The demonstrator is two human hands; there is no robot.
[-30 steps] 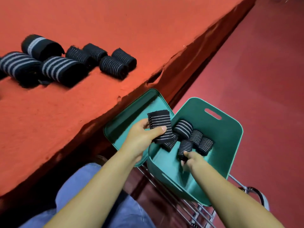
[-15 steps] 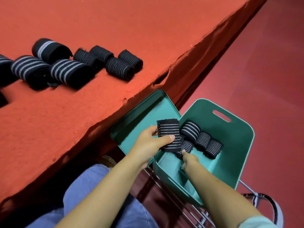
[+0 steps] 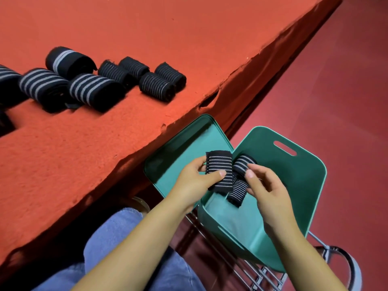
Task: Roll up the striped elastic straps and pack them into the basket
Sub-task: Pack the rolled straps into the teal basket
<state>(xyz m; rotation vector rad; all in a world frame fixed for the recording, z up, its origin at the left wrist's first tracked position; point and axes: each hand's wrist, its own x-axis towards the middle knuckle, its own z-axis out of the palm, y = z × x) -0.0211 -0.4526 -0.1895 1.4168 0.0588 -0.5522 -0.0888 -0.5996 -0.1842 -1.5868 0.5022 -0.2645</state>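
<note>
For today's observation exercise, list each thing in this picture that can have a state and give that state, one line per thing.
Left hand: grips a rolled strap.
Held strap: rolled, above the basket.
Right hand: fingers curled beside the held strap; any grip unclear.
Green basket: open, rolled straps inside.
Second green basket: nothing visible inside.
Straps in basket: rolled.
Straps on red table: rolled, unpacked.

We cannot see the floor of the green plastic basket behind the right hand, which hides part of the rolled black white-striped straps inside. Left of the basket, the leftmost black striped roll on the red felt table is cropped by the picture edge.
</note>
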